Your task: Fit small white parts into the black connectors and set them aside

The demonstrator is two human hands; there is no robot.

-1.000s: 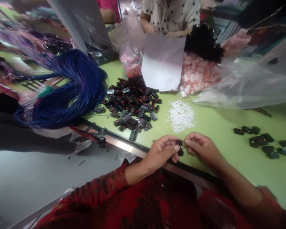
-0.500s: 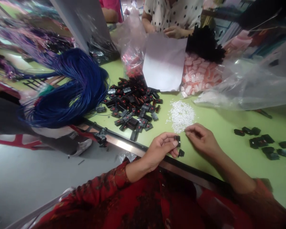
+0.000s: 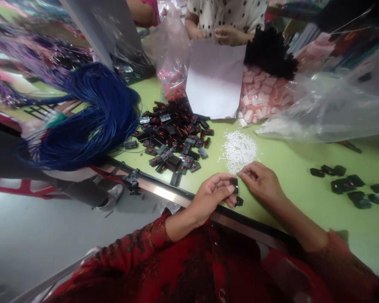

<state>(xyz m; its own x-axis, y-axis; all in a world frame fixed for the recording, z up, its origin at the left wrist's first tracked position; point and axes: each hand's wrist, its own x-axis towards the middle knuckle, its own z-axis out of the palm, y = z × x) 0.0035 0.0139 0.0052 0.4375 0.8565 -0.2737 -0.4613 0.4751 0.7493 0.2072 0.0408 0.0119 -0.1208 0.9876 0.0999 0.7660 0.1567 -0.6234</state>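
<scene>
My left hand (image 3: 212, 194) is closed on a small black plastic connector housing (image 3: 234, 184), held upright between thumb and fingers near the table's front edge. Just below its fingertips is another small black piece (image 3: 238, 201); whether the hand touches it I cannot tell. Close by on the right, my right hand (image 3: 257, 178) has thumb and forefinger pinched together at the near edge of a pile of tiny white pieces (image 3: 240, 148). Anything in that pinch is too small to make out. A heap of black connector housings (image 3: 177, 139) lies to the left of the white pile.
A thick bundle of blue wires (image 3: 91, 118) hangs over the table's left edge. Behind stand a white sheet (image 3: 214, 80) and a bag of pink-orange parts (image 3: 265, 97). Several black pieces (image 3: 347, 184) lie at right. Across the table is a person in a dotted shirt (image 3: 225, 19).
My right hand has moved slightly left, toward the connector housing, with its fingertips pinched. My left hand keeps its hold almost unmoved. The whole view has shifted a little.
</scene>
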